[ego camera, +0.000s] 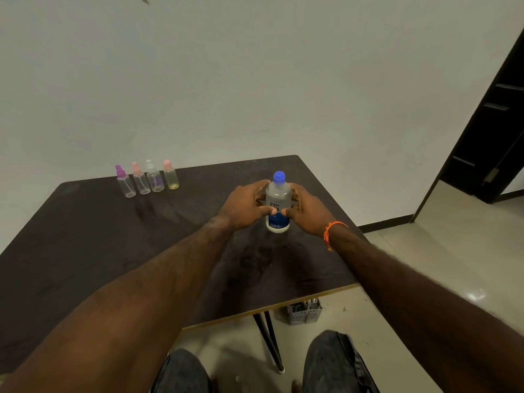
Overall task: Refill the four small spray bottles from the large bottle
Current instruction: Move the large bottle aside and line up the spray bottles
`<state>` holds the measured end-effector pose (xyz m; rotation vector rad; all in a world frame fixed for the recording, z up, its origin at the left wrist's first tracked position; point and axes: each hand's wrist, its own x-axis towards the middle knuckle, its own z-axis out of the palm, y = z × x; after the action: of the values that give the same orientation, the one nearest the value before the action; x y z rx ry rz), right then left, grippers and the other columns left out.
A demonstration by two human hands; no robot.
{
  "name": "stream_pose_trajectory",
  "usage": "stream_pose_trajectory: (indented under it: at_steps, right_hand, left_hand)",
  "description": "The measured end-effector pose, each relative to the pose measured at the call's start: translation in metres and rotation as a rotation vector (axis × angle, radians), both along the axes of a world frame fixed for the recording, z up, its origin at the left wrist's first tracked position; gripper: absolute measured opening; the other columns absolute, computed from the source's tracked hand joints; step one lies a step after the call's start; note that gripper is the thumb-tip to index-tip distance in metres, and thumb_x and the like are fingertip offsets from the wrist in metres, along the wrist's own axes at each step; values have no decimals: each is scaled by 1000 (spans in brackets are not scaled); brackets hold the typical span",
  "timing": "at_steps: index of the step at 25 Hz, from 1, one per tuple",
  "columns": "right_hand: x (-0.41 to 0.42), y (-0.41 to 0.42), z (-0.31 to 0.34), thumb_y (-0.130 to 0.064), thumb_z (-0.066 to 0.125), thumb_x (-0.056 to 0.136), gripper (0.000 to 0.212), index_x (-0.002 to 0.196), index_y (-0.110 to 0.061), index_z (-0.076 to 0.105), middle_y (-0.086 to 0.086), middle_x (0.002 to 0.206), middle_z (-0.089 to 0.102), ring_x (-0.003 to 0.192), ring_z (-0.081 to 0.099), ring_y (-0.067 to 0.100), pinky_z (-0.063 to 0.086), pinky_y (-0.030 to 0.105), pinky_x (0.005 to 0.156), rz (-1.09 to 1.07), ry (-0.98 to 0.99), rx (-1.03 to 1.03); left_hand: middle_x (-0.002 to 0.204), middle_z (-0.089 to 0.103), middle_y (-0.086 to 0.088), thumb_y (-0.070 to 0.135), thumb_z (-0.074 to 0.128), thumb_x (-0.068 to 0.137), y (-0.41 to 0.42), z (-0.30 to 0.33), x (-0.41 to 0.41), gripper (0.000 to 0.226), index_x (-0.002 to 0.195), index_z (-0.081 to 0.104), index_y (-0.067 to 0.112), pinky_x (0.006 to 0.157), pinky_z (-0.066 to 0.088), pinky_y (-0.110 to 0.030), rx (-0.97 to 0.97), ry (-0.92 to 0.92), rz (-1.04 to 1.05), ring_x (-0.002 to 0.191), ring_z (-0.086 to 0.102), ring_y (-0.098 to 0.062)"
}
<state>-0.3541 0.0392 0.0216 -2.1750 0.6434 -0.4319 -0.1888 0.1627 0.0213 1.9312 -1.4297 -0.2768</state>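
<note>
The large bottle (278, 197), clear with a blue cap and a blue and white label, stands upright on the dark table (113, 236). My left hand (244, 207) wraps its left side and my right hand (307, 209) wraps its right side. Several small spray bottles stand in a row at the table's far left: one with a purple cap (124, 181), one with a pink cap (140, 178), one with a clear cap (154, 176), and a yellowish one with a pink cap (170, 175). All have their caps on.
A pale wall rises behind the table. A dark doorway (493, 137) opens at the right. Under the table's near edge a grey perforated holder (305, 312) sits on the tiled floor beside a black table leg (269, 341). My knees show at the bottom.
</note>
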Motion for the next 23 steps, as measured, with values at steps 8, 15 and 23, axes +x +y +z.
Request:
stream_pose_trajectory:
  at_steps: [8, 15, 23]
  right_hand:
    - [-6, 3, -20, -12, 68, 92, 72, 151, -22, 30, 5, 148, 51, 134, 51, 26, 43, 44, 112, -36, 3, 38]
    - [1, 15, -2, -27, 74, 76, 99, 157, -26, 16, -1, 160, 33, 145, 34, 23, 29, 55, 117, -247, -100, -260]
    - [72, 84, 51, -37, 65, 82, 77, 151, -28, 32, -7, 148, 42, 137, 37, 15, 26, 43, 113, -15, -272, -607]
  left_hand:
    - [135, 69, -5, 33, 85, 87, -1, -17, -13, 55, 131, 55, 16, 99, 58, -40, 55, 55, 105, 116, 69, -20]
    - [151, 56, -9, 41, 84, 85, 19, -1, 6, 85, 154, 42, 15, 111, 50, -43, 147, -23, 110, 132, 59, -26]
    - [162, 43, -8, 58, 76, 86, 103, 29, 86, 93, 158, 38, 13, 120, 38, -42, 215, -189, 340, 148, 43, -27]
